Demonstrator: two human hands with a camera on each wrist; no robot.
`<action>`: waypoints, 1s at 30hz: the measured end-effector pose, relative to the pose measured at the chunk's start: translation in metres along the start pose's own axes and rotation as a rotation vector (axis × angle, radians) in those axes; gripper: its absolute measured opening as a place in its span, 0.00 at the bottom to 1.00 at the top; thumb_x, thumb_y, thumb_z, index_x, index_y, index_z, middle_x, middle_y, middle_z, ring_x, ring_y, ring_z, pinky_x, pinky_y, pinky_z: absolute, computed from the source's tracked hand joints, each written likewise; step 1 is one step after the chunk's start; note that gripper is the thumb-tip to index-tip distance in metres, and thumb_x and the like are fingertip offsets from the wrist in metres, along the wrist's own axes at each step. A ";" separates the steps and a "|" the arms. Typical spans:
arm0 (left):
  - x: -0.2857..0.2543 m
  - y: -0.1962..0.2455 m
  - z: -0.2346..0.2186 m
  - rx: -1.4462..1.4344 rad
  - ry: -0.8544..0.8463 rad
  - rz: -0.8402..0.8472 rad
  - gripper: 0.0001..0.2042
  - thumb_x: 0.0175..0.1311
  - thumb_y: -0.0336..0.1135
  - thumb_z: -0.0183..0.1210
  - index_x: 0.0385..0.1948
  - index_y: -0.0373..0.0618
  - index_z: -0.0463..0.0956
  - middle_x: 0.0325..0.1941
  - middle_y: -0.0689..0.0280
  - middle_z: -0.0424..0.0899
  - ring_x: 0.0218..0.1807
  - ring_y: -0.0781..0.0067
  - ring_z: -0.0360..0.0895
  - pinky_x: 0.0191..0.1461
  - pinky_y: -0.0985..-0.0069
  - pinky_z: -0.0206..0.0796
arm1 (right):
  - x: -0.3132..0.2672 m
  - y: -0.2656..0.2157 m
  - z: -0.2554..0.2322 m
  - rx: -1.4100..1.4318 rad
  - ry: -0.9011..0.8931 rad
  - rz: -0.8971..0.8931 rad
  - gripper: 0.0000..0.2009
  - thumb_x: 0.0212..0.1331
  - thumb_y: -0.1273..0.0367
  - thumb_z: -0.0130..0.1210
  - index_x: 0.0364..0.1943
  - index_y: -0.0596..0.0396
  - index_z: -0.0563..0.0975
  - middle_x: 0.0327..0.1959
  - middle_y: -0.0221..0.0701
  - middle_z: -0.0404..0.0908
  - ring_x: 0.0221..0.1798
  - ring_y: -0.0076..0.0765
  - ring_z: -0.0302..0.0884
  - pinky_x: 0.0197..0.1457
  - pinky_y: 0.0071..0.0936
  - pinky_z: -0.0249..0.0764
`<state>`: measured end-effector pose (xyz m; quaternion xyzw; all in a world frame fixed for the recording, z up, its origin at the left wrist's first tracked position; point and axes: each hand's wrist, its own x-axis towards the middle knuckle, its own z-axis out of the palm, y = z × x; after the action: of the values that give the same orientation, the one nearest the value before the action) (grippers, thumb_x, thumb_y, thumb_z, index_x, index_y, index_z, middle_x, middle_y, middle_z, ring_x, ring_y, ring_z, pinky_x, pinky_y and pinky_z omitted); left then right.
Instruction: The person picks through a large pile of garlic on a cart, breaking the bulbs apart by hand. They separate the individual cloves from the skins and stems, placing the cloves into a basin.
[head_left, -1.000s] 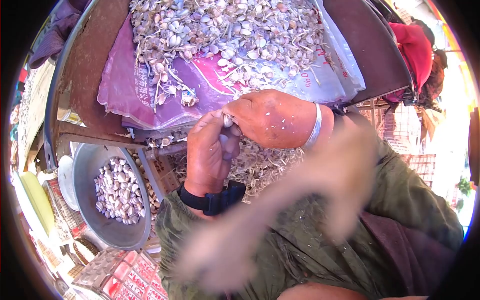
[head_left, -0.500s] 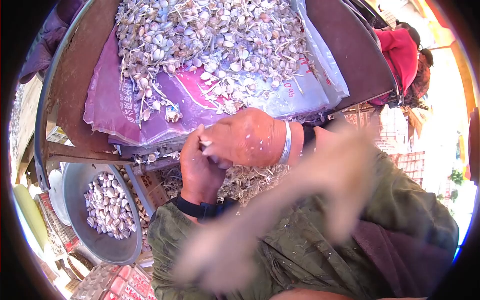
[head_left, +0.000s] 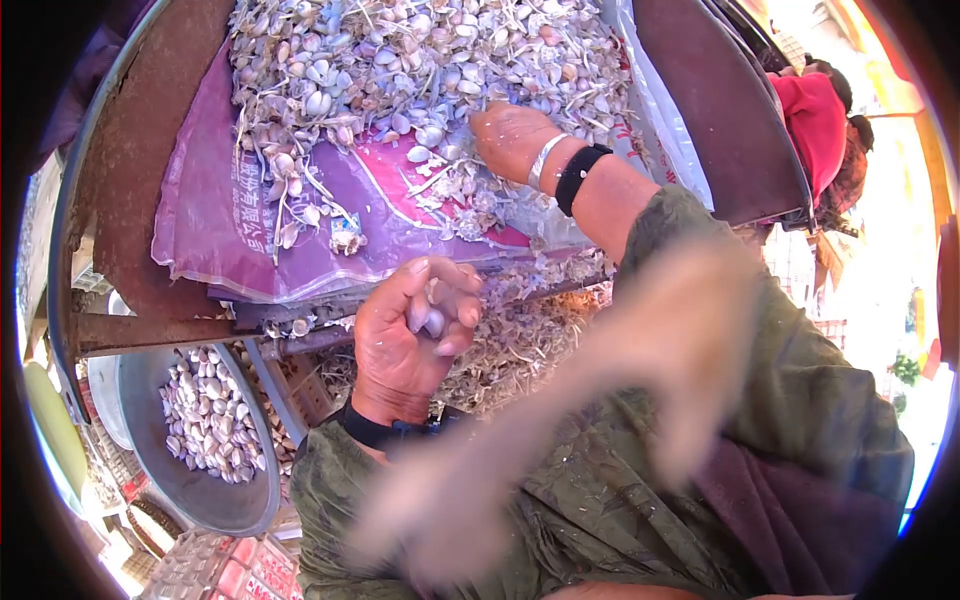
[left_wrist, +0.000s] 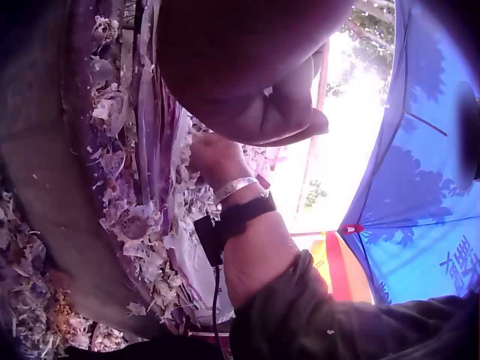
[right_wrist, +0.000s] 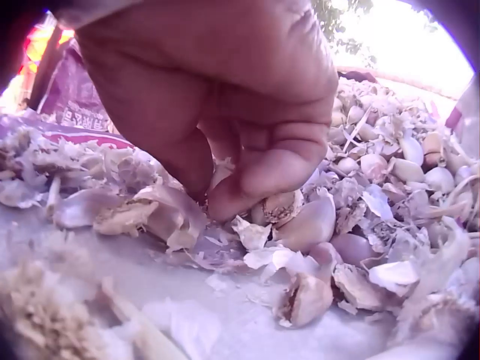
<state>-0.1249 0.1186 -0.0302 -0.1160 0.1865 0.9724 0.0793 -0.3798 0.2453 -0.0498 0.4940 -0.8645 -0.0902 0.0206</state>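
My left hand curls its fingers around a few garlic cloves, palm up, in front of the tray's near edge. Seen from the left wrist, it is a dark shape and its palm is hidden. Out over the heap of garlic, my right hand reaches down into the cloves. In the right wrist view its thumb and fingertips come together low among cloves and papery skins, pinching a pale clove that they mostly cover. Loose cloves lie right beside the fingertips.
Purple printed plastic sheeting lies under the heap on a brown tray. Below left stands a grey basin with cloves in it. Skins lie under the tray edge. A blurred tan shape crosses the head view. A person in red is at right.
Earlier both hands met in front of the tray over a clove. My right hand has moved away and forward into the heap; the left stays back, its held cloves now in sight.
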 end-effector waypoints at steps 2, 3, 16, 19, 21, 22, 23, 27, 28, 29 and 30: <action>0.000 -0.001 -0.005 -0.030 0.000 -0.035 0.14 0.67 0.40 0.49 0.34 0.37 0.75 0.34 0.57 0.76 0.29 0.71 0.73 0.21 0.82 0.60 | 0.003 -0.010 -0.021 0.034 -0.127 0.093 0.08 0.52 0.73 0.52 0.35 0.58 0.80 0.39 0.43 0.83 0.45 0.48 0.81 0.46 0.39 0.77; 0.000 -0.001 -0.006 -0.039 -0.002 -0.041 0.13 0.65 0.40 0.51 0.32 0.38 0.75 0.33 0.58 0.77 0.29 0.71 0.74 0.21 0.82 0.59 | 0.002 -0.010 -0.022 0.036 -0.120 0.079 0.08 0.52 0.73 0.52 0.35 0.57 0.81 0.38 0.43 0.83 0.45 0.48 0.81 0.46 0.39 0.77; 0.012 -0.006 -0.006 0.117 0.046 0.008 0.11 0.69 0.37 0.51 0.46 0.39 0.70 0.33 0.60 0.76 0.28 0.73 0.72 0.23 0.80 0.61 | -0.067 -0.020 -0.058 1.966 -0.205 0.188 0.11 0.60 0.74 0.57 0.45 0.65 0.76 0.35 0.38 0.82 0.28 0.32 0.82 0.32 0.29 0.81; 0.014 -0.007 -0.005 0.129 -0.002 -0.001 0.10 0.68 0.35 0.52 0.45 0.41 0.70 0.31 0.63 0.76 0.25 0.76 0.70 0.22 0.82 0.59 | -0.081 -0.048 -0.060 2.056 -0.320 0.121 0.12 0.60 0.73 0.57 0.46 0.65 0.75 0.37 0.39 0.82 0.28 0.31 0.82 0.32 0.28 0.81; 0.014 -0.010 -0.002 0.168 0.016 0.018 0.09 0.68 0.35 0.52 0.44 0.42 0.70 0.29 0.65 0.75 0.22 0.80 0.68 0.20 0.84 0.56 | -0.085 -0.056 -0.061 2.110 -0.359 0.110 0.12 0.61 0.73 0.57 0.46 0.66 0.75 0.37 0.39 0.83 0.30 0.29 0.83 0.33 0.28 0.82; 0.014 -0.010 -0.003 0.165 0.016 0.022 0.09 0.68 0.35 0.52 0.43 0.42 0.70 0.28 0.65 0.75 0.22 0.80 0.67 0.20 0.85 0.56 | -0.086 -0.059 -0.061 2.135 -0.378 0.098 0.12 0.61 0.73 0.57 0.46 0.66 0.75 0.37 0.38 0.83 0.31 0.28 0.83 0.34 0.28 0.82; 0.014 -0.010 -0.005 0.164 0.013 0.026 0.09 0.68 0.35 0.52 0.43 0.42 0.70 0.28 0.65 0.74 0.21 0.81 0.67 0.20 0.85 0.56 | -0.085 -0.060 -0.061 2.136 -0.399 0.069 0.13 0.61 0.72 0.58 0.46 0.66 0.75 0.37 0.38 0.83 0.31 0.27 0.83 0.34 0.27 0.82; 0.010 -0.013 0.001 0.235 0.045 0.026 0.09 0.68 0.36 0.53 0.41 0.41 0.70 0.27 0.66 0.73 0.20 0.82 0.65 0.19 0.85 0.55 | -0.089 -0.060 -0.063 2.104 -0.416 0.097 0.13 0.60 0.70 0.58 0.45 0.65 0.75 0.37 0.38 0.83 0.31 0.28 0.83 0.34 0.28 0.82; 0.009 -0.013 0.001 0.278 0.027 0.015 0.09 0.67 0.36 0.53 0.41 0.42 0.70 0.26 0.66 0.73 0.20 0.82 0.65 0.19 0.85 0.55 | -0.089 -0.058 -0.058 2.100 -0.431 0.096 0.13 0.60 0.70 0.59 0.45 0.65 0.75 0.37 0.38 0.83 0.31 0.28 0.83 0.34 0.28 0.82; 0.009 -0.013 0.000 0.320 0.008 0.002 0.09 0.67 0.37 0.54 0.41 0.42 0.71 0.26 0.66 0.73 0.20 0.82 0.65 0.19 0.85 0.55 | -0.091 -0.057 -0.056 2.097 -0.447 0.098 0.13 0.60 0.70 0.59 0.45 0.65 0.75 0.37 0.37 0.83 0.31 0.28 0.83 0.34 0.28 0.82; 0.010 -0.010 -0.002 0.363 -0.010 -0.009 0.10 0.67 0.37 0.54 0.41 0.42 0.71 0.26 0.66 0.72 0.20 0.82 0.64 0.18 0.85 0.55 | -0.094 -0.058 -0.058 2.080 -0.449 0.115 0.15 0.60 0.69 0.59 0.46 0.64 0.75 0.37 0.37 0.83 0.31 0.28 0.83 0.35 0.28 0.82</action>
<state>-0.1316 0.1281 -0.0384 -0.0959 0.3581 0.9229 0.1043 -0.2748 0.2890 0.0024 0.1994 -0.5225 0.6046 -0.5672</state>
